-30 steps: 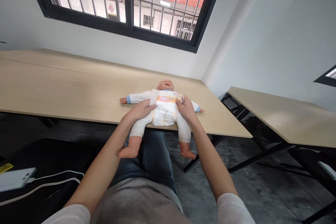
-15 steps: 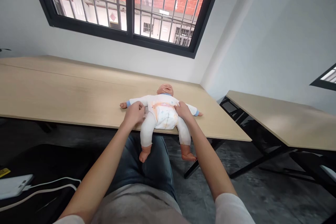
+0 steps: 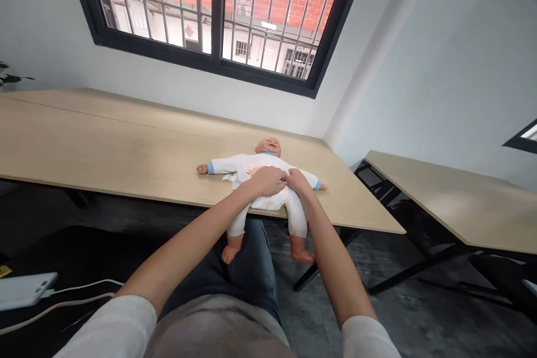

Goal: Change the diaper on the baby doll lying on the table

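Note:
A baby doll (image 3: 268, 146) in a white suit with blue cuffs lies on its back at the table's front edge, legs hanging over. Round its waist is a white diaper (image 3: 268, 202) with a coloured print. My left hand (image 3: 267, 180) reaches across the doll's belly, its fingers closed on the diaper's upper right side. Beside it, almost touching, my right hand (image 3: 297, 180) has its fingers pinched at the same side of the diaper. The exact bit under the fingertips is hidden. A loose white flap (image 3: 230, 178) sticks out at the doll's left side in view.
The wooden table (image 3: 126, 148) runs along the wall below a barred window (image 3: 216, 56). A second table (image 3: 453, 196) stands to the right. At lower left, a white device (image 3: 27, 291) with cables rests on a black surface.
My left hand has moved right, from the diaper's left side across the belly to meet my right hand. The right hand stays at the diaper's right side. The view has shifted slightly.

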### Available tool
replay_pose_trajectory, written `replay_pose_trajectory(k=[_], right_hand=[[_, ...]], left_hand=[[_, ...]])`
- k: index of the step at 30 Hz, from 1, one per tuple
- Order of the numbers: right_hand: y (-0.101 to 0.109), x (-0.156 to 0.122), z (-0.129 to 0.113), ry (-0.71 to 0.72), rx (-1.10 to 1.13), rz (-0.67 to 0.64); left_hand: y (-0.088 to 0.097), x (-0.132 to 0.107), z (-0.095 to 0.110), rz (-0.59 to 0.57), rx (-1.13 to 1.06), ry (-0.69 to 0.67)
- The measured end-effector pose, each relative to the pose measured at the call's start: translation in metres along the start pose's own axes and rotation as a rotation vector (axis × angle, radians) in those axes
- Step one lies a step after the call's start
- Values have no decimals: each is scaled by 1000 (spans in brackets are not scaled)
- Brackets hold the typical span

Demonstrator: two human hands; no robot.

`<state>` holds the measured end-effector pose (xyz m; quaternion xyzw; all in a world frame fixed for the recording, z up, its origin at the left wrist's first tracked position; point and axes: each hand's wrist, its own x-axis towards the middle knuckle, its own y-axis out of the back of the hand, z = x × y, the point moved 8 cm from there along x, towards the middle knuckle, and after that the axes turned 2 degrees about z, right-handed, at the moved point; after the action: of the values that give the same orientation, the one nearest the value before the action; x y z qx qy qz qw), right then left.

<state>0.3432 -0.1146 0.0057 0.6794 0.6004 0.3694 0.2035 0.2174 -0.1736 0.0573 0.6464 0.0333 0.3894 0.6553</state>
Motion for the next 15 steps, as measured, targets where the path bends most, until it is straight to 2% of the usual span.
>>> replay_pose_trajectory(k=[3,7,11,15], right_hand=[[10,-7,18,-184,75,55],[34,-30,38,-279,203,233],[32,-63,43,-287,266,193],[20,-94,16,-163,258,153]], left_hand=[[-13,-7,-7,9,5,-47],[-20,-13,-9,45,9,-80],[-25,-13,-12,51,6,-53],[-25,-13,-14,39,4,-35]])
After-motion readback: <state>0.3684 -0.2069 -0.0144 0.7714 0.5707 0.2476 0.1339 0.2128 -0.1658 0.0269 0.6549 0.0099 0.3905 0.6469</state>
